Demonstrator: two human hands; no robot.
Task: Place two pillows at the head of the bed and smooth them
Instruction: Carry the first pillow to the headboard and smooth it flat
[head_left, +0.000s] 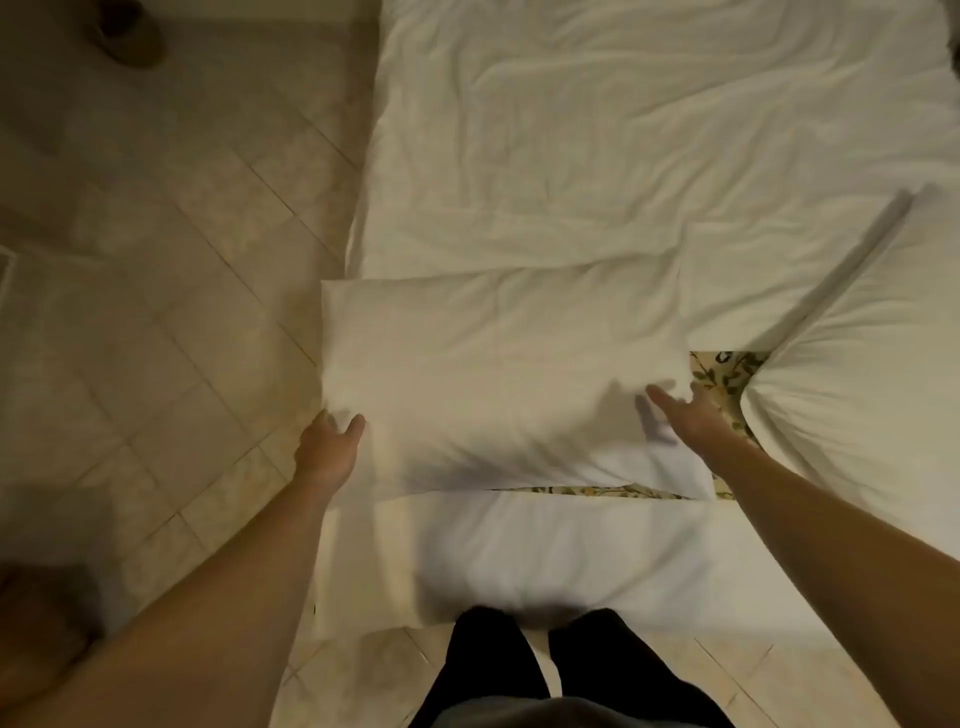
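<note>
The pillow lies between both hands, fingers touching its corners.

2 hands, 3 pillows, 1 bed.

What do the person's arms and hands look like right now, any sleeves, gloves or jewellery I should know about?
Both arms are bare from the frame edge down to the fingers: no sleeves show. The left hand and right hand wear no gloves, and no watch or bracelet shows at either wrist. Motion blur makes rings impossible to rule out. Lower down, dark trousers are visible.
</note>
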